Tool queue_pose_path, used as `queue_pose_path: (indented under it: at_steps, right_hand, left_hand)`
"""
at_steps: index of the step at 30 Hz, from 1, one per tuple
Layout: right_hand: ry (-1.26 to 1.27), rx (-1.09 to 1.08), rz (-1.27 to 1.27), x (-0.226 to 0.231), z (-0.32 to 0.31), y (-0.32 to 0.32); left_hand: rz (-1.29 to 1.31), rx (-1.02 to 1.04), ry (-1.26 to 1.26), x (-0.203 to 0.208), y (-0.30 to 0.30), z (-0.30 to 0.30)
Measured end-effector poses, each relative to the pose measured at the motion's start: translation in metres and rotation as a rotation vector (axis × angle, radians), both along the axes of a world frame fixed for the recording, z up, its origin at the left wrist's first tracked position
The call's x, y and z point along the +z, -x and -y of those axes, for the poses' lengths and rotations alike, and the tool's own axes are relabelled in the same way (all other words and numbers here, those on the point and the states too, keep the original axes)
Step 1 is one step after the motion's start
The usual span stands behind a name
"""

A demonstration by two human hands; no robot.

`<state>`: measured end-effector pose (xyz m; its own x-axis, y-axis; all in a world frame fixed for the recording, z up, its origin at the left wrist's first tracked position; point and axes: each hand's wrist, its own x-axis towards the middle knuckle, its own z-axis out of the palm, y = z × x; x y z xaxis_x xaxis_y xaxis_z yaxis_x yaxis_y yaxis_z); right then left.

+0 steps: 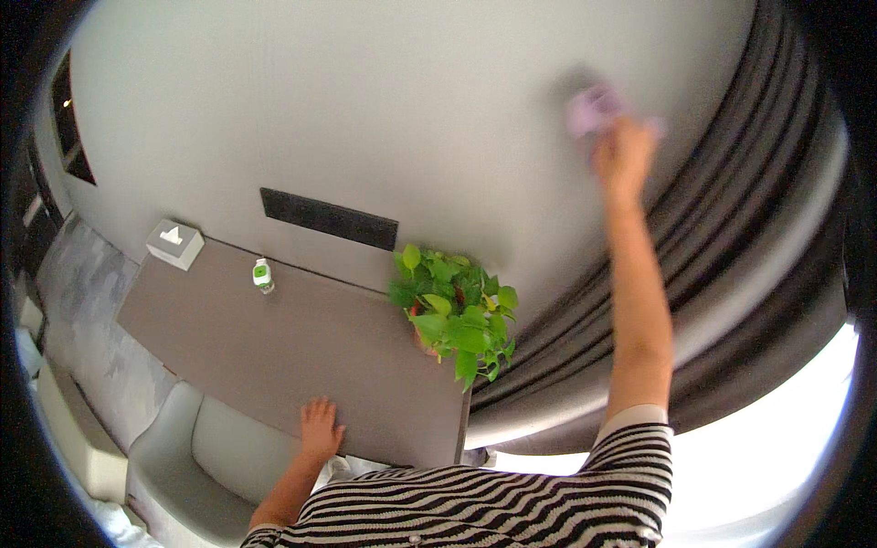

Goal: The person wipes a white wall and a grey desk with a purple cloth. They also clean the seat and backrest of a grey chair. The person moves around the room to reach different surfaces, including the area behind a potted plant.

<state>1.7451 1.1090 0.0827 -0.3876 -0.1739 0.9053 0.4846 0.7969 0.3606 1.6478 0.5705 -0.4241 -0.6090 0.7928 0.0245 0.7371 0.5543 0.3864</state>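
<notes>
The right hand (pixel 625 157) was stretched high toward two o'clock, arm fully extended, its fingers closed on a small pale-lilac cloth (pixel 592 108) that it pressed against the plain grey wall (pixel 365 100). The cloth was blurred, so its folds could not be made out; it lay on the wall just at eleven o'clock of the hand, close to the edge of the dark pleated curtain (pixel 758 237) that hung at three o'clock.

The left hand (pixel 320 426) rested flat near six o'clock, fingers spread and holding nothing, its palm on the near edge of the brown rectangular desk top (pixel 274 338).

On that desk, at the far right corner, stood a leafy green pot plant (pixel 455 315), almost straight below the raised arm and well apart from the left hand. At the desk's back edge, toward ten o'clock, stood a small green-and-white bottle (pixel 263 275), upright, and further left a white tissue box (pixel 174 243) sat on the far left corner. A long black rectangular panel (pixel 329 219) was set into the wall just above the desk. A pale grey upholstered chair (pixel 196 447) stood at seven o'clock, beside the left forearm.
</notes>
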Motion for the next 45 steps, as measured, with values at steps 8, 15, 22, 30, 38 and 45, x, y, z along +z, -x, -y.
queue_pose_path:
  at_steps: [8,15,22,30,38,45]
  right_hand:
    - [0.02,-0.047,-0.786,0.139,0.031,0.123]
    - [-0.021,0.261,0.535,-0.118,0.093,0.201]
    - [-0.048,0.085,0.578,-0.03,0.095,0.156]
    - [0.114,0.004,-0.862,0.2,0.03,0.144]
    - [-0.284,0.409,0.052,0.054,0.181,0.375]
    - [-0.16,0.538,0.927,-0.15,0.197,0.352]
  left_hand:
    - [-0.207,-0.119,-0.357,0.157,0.089,-0.085]
    - [-0.632,-0.076,-0.576,0.383,0.215,-0.198]
    - [-0.709,0.016,-0.653,0.462,0.257,-0.242]
    - [-0.819,-0.029,-0.54,0.453,0.312,-0.227]
    - [-0.695,-0.071,-0.726,0.373,0.351,-0.214]
    - [-0.593,0.228,-0.616,0.305,0.376,-0.148]
